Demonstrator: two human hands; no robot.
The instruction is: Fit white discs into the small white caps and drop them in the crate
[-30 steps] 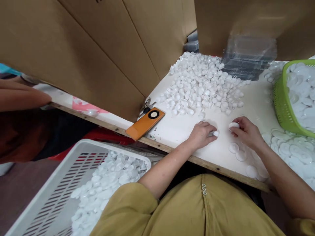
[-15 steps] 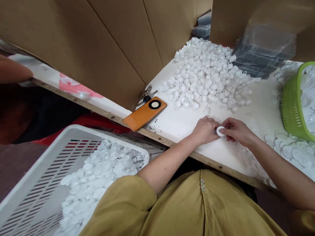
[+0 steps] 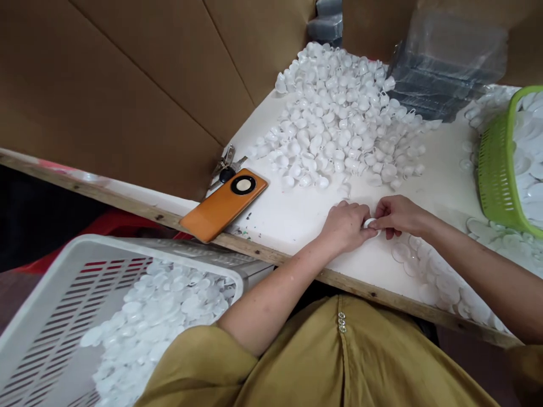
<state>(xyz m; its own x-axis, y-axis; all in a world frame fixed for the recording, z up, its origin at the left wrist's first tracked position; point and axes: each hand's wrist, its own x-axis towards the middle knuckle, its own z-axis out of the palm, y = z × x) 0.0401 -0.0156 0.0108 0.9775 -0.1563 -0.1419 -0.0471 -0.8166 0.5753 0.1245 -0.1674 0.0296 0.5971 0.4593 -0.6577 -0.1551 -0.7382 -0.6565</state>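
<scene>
Bringing both hands together above the white tabletop (image 3: 297, 212), you hold a small white disc (image 3: 370, 223) between your fingertips near the front edge. Your right hand (image 3: 402, 216) pinches its right side, thumb and fingers nearly closed; your left hand (image 3: 345, 227) is curled tight at its left side, and whether its palm hides anything more cannot be told. Beyond spreads a heap of tiny white cups (image 3: 335, 121). More pale discs (image 3: 439, 280) lie beside your right forearm, near a filled green basket (image 3: 494, 172); an orange phone (image 3: 212, 212) rests left.
</scene>
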